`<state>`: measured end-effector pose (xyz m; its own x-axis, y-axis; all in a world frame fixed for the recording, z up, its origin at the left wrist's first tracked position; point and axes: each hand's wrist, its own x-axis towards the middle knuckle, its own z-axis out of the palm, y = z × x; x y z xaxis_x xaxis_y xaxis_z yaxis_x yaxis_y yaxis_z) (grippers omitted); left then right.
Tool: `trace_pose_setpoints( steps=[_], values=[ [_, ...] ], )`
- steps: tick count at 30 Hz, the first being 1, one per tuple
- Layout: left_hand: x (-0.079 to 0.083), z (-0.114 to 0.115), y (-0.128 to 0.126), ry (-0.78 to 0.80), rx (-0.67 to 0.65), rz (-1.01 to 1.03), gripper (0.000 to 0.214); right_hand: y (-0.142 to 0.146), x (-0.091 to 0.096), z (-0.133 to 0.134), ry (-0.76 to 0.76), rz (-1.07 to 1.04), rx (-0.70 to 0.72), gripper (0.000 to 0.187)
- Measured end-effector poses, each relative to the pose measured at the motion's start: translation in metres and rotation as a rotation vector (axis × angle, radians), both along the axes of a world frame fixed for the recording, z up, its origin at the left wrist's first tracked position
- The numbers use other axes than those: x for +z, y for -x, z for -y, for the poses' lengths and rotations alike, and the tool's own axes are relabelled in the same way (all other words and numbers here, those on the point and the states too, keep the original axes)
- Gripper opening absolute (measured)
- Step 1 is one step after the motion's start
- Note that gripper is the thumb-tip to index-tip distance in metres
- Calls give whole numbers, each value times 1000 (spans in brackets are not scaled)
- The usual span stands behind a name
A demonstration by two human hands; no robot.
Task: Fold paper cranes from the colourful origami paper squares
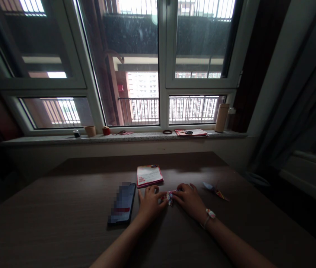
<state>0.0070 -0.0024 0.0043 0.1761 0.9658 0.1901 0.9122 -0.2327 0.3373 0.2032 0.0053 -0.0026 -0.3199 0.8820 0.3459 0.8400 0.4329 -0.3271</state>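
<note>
Between my hands, on the brown table [63,208], is a small crumpled-looking colourful piece [170,198], white with red and purple patches, perhaps paper. My left hand [150,203] grips its left side between thumb and forefinger, the other fingers bent toward the tabletop. From the right, the thumb and fingertips of my right hand [190,201] close on the same piece and cover part of it. A bracelet with a pale bead [210,213] circles my right wrist. The piece is too small and too dark to make out its exact kind.
A phone [123,204] lies left of my left hand. Behind the hands is a stack of red-edged printed cards [149,175]. Colourful scraps [216,191] lie to the right. The windowsill [146,137] holds a cup [90,130], scissors [188,132] on red paper and a tan bottle [222,117].
</note>
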Motion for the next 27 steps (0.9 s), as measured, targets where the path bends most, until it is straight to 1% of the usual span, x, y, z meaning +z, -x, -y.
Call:
trace_pose_setpoints(
  steps=[6, 14, 19, 27],
  values=[
    [-1, 0, 0, 13, 3, -14, 31, 0, 0, -1, -2, 5, 9, 24],
    [2, 1, -1, 6, 4, -9, 30, 0, 1, 0, 7, 8, 2, 24],
    [1, 0, 0, 6, 2, -8, 30, -1, 1, -1, 2, 30, 1, 24],
    [0, -1, 0, 16, -7, -28, 34, 0, 3, -1, -8, 60, 6, 25]
  ],
)
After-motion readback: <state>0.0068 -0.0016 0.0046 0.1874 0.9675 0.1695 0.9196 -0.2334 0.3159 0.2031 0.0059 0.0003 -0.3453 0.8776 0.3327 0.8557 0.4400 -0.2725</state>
